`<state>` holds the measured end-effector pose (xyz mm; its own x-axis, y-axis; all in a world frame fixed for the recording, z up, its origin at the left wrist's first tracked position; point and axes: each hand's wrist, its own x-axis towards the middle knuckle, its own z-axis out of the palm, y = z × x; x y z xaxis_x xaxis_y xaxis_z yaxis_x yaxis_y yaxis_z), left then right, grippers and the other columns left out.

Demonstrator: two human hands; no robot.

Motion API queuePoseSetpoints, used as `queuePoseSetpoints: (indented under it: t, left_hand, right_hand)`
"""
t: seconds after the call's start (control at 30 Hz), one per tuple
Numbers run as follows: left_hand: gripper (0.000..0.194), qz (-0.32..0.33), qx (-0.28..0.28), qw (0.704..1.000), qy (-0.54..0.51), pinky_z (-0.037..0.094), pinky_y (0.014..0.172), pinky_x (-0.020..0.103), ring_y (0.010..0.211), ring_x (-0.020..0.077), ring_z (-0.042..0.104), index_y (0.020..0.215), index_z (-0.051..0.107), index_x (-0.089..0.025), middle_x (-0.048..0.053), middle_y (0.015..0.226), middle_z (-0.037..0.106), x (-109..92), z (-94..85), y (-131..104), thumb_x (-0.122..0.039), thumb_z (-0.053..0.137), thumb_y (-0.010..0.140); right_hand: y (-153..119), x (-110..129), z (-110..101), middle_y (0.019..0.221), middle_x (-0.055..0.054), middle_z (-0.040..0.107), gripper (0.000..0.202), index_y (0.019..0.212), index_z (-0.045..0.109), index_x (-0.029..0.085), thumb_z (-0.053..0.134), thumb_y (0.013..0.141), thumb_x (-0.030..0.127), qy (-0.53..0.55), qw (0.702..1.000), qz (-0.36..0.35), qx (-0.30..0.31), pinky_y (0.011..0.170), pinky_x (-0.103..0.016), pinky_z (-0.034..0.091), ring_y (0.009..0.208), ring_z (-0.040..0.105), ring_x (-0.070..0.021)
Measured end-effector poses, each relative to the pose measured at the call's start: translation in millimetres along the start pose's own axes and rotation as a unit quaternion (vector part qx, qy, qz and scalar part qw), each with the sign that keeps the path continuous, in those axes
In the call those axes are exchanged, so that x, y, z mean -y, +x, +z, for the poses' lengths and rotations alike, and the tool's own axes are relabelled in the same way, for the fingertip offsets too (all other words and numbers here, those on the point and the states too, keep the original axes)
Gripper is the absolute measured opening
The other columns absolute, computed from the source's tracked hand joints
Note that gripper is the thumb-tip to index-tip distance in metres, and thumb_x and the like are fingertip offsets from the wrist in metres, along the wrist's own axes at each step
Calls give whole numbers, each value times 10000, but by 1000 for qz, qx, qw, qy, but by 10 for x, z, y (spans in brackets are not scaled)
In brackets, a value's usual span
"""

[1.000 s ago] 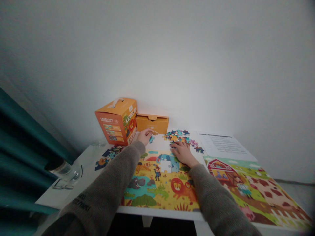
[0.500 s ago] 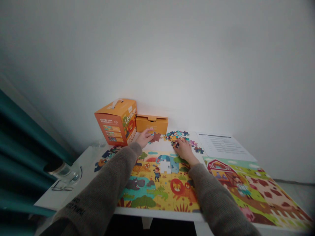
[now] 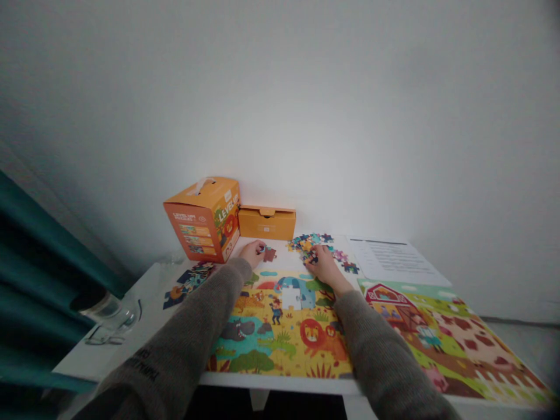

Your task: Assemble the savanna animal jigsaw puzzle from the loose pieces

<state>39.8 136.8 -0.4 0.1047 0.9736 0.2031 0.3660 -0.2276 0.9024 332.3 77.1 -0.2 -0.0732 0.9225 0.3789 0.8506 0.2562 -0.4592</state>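
Note:
My left hand [image 3: 252, 253] holds a small brown-backed puzzle piece [image 3: 268, 254] just above the top edge of the animal jigsaw [image 3: 280, 326], near the orange boxes. My right hand [image 3: 322, 264] rests with fingers down on the near edge of a heap of loose puzzle pieces [image 3: 317, 244]; whether it grips one I cannot tell. The animal jigsaw lies flat between my arms and has a white gap [image 3: 290, 297] in its upper middle.
A tall orange puzzle box [image 3: 202, 217] and a low orange box [image 3: 266, 222] stand against the wall. A farm jigsaw [image 3: 441, 341] fills the right side, a printed sheet [image 3: 396, 256] behind it. More pieces [image 3: 187, 280] and a glass jar [image 3: 105, 310] lie left, by a teal curtain [image 3: 39, 291].
My left hand has picked a piece up from by the boxes and turned it brown side up. My right hand slid from the jigsaw's top edge up to the loose pieces.

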Motion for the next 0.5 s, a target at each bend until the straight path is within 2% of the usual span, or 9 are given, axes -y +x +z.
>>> queuePoseSetpoints:
  t: [0.13,0.2,0.3,0.33,0.4,0.47,0.5]
  left_hand:
    - [167,-1,-11,1000,15,504,724,256,799,167,622,819,654,-179,38,805,657,-67,-20,3,-172,755,686]
    - [134,-5,10,1000,5,502,692,251,749,153,621,881,646,-176,40,809,661,-152,61,-23,-226,704,770]
    - [161,-7,93,995,-31,486,602,235,594,122,579,936,628,-179,-2,698,640,-341,283,-133,-308,649,843]
    - [205,-3,151,986,-67,481,594,229,585,116,574,971,612,-185,-11,696,641,-409,364,-183,-335,664,840]
    - [252,13,213,971,-112,460,566,216,559,109,554,915,582,-190,-32,644,612,-526,499,-280,-389,698,814]
    - [257,24,226,967,-118,427,529,210,512,103,517,819,538,-194,-47,580,562,-592,569,-339,-420,658,840]
    - [259,24,211,972,-103,412,516,209,495,103,499,783,522,-197,-53,555,537,-600,575,-347,-420,631,857]
  right_hand:
    - [2,83,-39,840,-10,588,218,1042,510,211,545,837,278,114,993,25,-12,758,-335,478,772,581,-193]
    - [-3,162,-59,759,23,554,199,989,482,226,542,840,345,212,976,43,-18,670,-316,478,662,560,-171]
    - [-31,305,-78,795,27,552,305,934,441,248,616,806,464,358,932,60,2,591,-298,493,614,571,-152]
    - [-44,351,-82,810,24,556,335,920,437,252,641,793,487,387,920,59,11,591,-299,505,627,587,-155]
    - [-66,419,-91,793,28,558,354,907,446,255,668,784,501,413,909,52,23,613,-309,525,656,611,-167]
    - [-78,441,-108,746,31,568,314,927,472,248,643,818,489,401,915,38,29,643,-323,528,664,616,-179]
    - [-80,432,-121,744,21,587,277,945,491,241,609,849,473,377,925,28,27,672,-333,527,681,620,-186]
